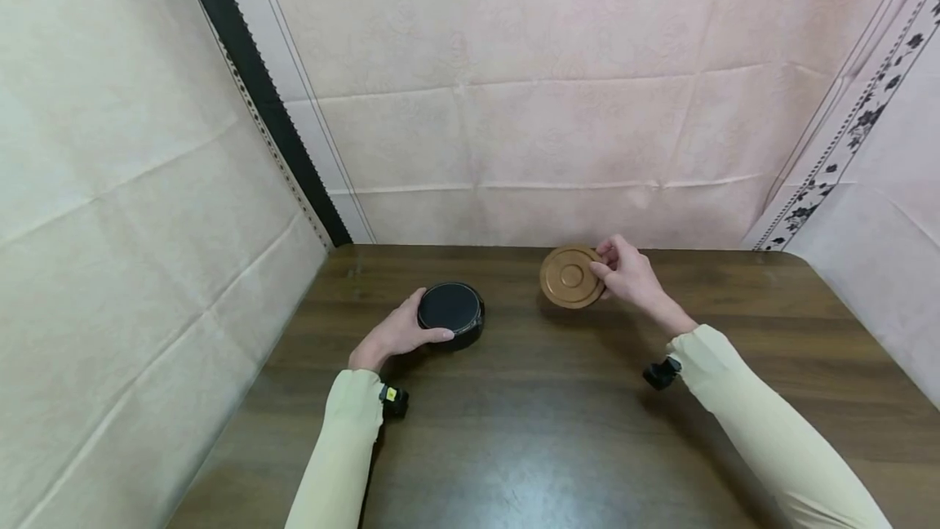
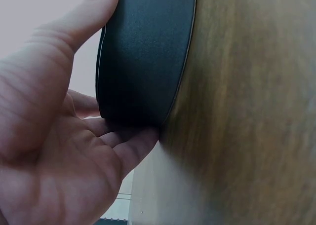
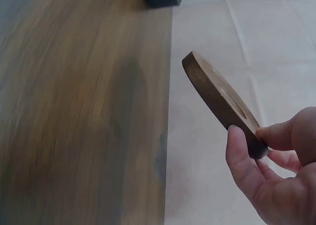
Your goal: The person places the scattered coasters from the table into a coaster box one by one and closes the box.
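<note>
My left hand (image 1: 400,330) grips a low, round black holder (image 1: 450,308) by its side, thumb at the near edge and fingers round the far side. In the left wrist view the dark side wall of the holder (image 2: 143,52) stands on the wood, fingertips low against it. To the right, my right hand (image 1: 630,274) pinches a round brown wooden coaster (image 1: 561,292) by its rim, with ring grooves on its face. In the right wrist view the coaster (image 3: 217,99) is tilted and held up off the table, thumb on one face and fingers on the other.
Both hands are over a brown wooden table (image 1: 514,398), near its far edge. Pale cloth (image 1: 551,104) hangs behind the table and at both sides. Each wrist carries a small black camera; the right one (image 1: 662,374) hangs below the cuff.
</note>
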The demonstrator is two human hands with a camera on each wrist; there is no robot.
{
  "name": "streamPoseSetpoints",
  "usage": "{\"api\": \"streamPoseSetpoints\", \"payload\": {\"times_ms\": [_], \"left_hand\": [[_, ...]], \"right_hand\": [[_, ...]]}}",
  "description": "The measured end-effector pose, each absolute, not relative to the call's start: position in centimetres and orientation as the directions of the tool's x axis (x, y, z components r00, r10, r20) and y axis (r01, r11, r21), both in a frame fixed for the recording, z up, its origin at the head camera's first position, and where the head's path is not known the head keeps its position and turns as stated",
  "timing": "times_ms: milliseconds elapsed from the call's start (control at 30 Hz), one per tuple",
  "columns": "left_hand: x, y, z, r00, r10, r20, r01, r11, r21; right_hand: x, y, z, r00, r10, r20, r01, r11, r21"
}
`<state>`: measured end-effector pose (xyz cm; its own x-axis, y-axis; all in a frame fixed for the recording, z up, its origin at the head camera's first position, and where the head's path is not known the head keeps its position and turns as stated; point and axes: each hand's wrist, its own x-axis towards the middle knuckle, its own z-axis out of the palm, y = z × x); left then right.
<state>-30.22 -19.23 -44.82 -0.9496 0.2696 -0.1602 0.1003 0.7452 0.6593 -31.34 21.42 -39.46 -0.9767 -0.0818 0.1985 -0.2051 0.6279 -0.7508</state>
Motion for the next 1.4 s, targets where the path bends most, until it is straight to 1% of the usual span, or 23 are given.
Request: {"api": "streamPoseSetpoints", "payload": {"times_ms": [200, 433, 767, 967, 1400], "left_hand": [[-30.2, -19.0, -44.8, -0.948, 0.278, -0.153, 0.111, 0.742, 0.661], [-30.2, -19.1, -45.0, -0.950, 0.274, -0.149, 0.114, 0.750, 0.652], [-30.4, -18.8, -45.0, -0.949, 0.283, -0.141, 0.122, 0.739, 0.662], [-30.5, -19.0, -45.0, -0.947, 0.291, -0.139, 0.130, 0.739, 0.662], [-30.6, -19.3, -44.9, -0.944, 0.297, -0.141, 0.134, 0.739, 0.660]], "right_hand": [[-31.4, 19.0, -39.5, -0.974, -0.087, 0.210, -0.221, 0.578, -0.785], [-31.3, 16.0, -39.7, -0.961, -0.103, 0.255, -0.268, 0.551, -0.790], [-31.5, 12.8, -40.2, -0.958, -0.097, 0.271, -0.283, 0.489, -0.825], [-31.5, 11.2, -40.0, -0.961, -0.103, 0.259, -0.277, 0.426, -0.861], [-31.6, 8.4, -40.6, -0.968, -0.096, 0.230, -0.249, 0.416, -0.875]]}}
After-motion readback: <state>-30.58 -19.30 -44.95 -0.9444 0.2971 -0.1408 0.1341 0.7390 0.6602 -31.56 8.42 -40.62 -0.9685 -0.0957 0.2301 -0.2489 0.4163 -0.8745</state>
